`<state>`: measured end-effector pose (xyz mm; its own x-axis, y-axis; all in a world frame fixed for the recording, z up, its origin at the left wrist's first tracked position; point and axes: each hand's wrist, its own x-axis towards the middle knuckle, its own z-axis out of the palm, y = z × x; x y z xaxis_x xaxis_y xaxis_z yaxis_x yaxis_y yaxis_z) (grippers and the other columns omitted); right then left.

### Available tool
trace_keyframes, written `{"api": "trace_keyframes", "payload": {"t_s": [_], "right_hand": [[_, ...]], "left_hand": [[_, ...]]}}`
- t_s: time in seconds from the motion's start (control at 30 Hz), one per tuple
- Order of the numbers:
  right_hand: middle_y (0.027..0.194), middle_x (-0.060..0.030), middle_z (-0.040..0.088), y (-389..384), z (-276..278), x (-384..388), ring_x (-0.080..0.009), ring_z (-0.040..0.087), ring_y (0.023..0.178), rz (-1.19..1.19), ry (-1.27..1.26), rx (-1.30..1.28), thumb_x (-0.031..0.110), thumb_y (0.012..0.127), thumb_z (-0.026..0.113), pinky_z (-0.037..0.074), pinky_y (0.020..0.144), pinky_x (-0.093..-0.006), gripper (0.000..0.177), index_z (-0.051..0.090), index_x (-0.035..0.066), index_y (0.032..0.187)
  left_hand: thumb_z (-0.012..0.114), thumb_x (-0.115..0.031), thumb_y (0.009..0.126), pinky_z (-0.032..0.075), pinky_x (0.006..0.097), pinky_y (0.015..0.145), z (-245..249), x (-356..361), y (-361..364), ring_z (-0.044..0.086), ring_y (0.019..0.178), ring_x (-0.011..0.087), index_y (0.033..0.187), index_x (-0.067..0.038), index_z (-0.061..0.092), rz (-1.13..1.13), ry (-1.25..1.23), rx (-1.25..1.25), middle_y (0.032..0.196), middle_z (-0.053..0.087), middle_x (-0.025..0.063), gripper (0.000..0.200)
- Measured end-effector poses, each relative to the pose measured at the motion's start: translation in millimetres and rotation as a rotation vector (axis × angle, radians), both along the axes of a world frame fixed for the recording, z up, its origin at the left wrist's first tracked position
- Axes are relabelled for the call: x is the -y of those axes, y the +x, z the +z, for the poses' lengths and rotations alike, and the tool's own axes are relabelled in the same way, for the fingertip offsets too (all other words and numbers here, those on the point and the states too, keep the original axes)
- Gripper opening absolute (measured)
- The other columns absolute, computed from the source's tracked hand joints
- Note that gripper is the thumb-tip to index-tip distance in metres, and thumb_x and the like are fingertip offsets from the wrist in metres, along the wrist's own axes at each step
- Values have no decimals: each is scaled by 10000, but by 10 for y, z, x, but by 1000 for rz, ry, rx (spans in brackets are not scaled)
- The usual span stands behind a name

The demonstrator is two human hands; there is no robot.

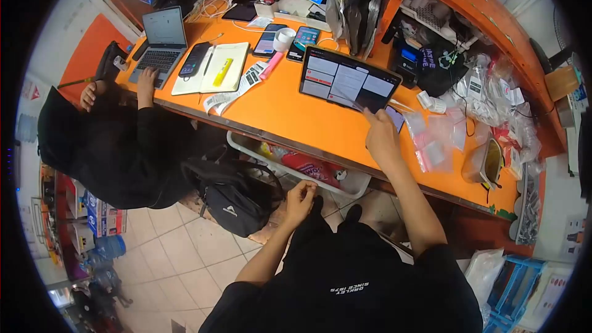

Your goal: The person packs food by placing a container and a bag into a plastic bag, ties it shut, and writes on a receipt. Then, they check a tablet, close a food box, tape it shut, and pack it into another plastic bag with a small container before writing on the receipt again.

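A tablet (349,82) with several panels lit on its screen leans upright on the orange desk. My right hand (382,137) reaches to its lower edge, the index finger stretched out at the screen and the other fingers partly bent, with nothing in it. Behind that hand lies a phone (394,118), partly covered. My left hand (300,200) rests low in front of the desk, above my lap. Its fingers are curled in loosely, and no object shows in them.
To the left, a person (111,148) in black works at a laptop (161,55). An open notebook (213,77), label strip (243,86) and phones lie between us. Plastic bags (487,92) and a tin (483,163) crowd the right. Below are a white bin (361,186) and a backpack (231,200).
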<state>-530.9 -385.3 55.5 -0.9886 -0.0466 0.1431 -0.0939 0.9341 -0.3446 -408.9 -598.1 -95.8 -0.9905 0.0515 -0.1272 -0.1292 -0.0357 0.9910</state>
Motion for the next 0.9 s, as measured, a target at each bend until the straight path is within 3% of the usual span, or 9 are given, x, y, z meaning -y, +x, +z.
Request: {"api": "trace_keyframes", "payload": {"t_s": [0.13, 0.2, 0.33, 0.4, 0.5, 0.57, 0.63, 0.8, 0.9], "right_hand": [[959, -213, 532, -20, -200, -128, -366, 548, 922, -64, 20, -201, -36, 766, 490, 470, 807, -424, 440, 568, 29, 1195], [947, -235, 550, 180, -308, -83, -375, 557, 882, 69, -195, 111, -40, 766, 461, 463, 780, -429, 429, 598, 50, 1163], [796, -208, 571, 590, -404, 257, -360, 561, 818, 371, -494, 315, -33, 730, 518, 439, 701, -420, 307, 679, 44, 981], [761, -178, 564, 643, -612, 285, -333, 551, 782, 405, -747, 392, -7, 713, 578, 435, 697, -405, 176, 675, 28, 856], [940, -185, 558, 195, -570, 199, -366, 504, 923, 249, -424, -194, 91, 738, 633, 413, 825, -439, 92, 629, 13, 788], [1361, -242, 327, -149, -379, 116, -430, 301, 1245, 62, -62, -329, 168, 792, 628, 289, 1033, -501, 468, 506, 60, 1231], [1459, -228, 195, -464, -389, 53, -435, 200, 1319, -96, 120, -326, 229, 819, 618, 204, 1073, -542, 619, 375, 90, 1371], [1476, -239, 141, -331, -877, -32, -450, 132, 1344, 61, 231, -227, 300, 842, 592, 134, 1082, -565, 589, 402, 64, 1347], [1465, -231, 176, -65, -1013, 21, -430, 135, 1345, 93, 63, -121, 272, 849, 578, 147, 1079, -552, 408, 531, 19, 1166]], "left_hand": [[552, -115, 912, 370, 207, 489, 12, -14, -41, 459, 544, 40, 951, -19, 597, -27, -17, 42, 624, 504, -25, 113], [554, -96, 909, 411, 207, 552, -82, -95, -116, 511, 622, 52, 1005, -21, 588, -39, -24, -88, 689, 527, -16, 126], [456, -295, 969, 448, 289, 752, 424, -351, -247, 568, 811, 138, 1129, -35, 542, 110, 708, 277, 898, 616, 48, 317], [395, -357, 983, 446, 325, 796, 352, -346, -293, 577, 843, 171, 1084, -48, 544, 133, 719, 320, 920, 633, 81, 358], [388, -309, 993, 465, 340, 782, 87, -244, -326, 602, 804, 187, 871, -76, 518, 267, 479, 268, 835, 624, 85, 293], [403, -298, 990, 468, 328, 769, -41, -187, -286, 602, 785, 176, 864, -74, 519, 243, 430, 227, 818, 619, 77, 282], [439, -259, 982, 470, 299, 744, -148, -137, -202, 600, 748, 150, 854, -67, 530, 248, 416, 211, 780, 605, 57, 248], [430, -228, 985, 463, 284, 703, -352, -56, 24, 601, 743, 154, 855, -51, 544, 247, 352, 227, 747, 585, 42, 248], [452, -176, 959, 455, 286, 651, -785, 126, 200, 602, 712, 154, 865, -1, 549, 67, -225, 155, 709, 593, 60, 221]]}}
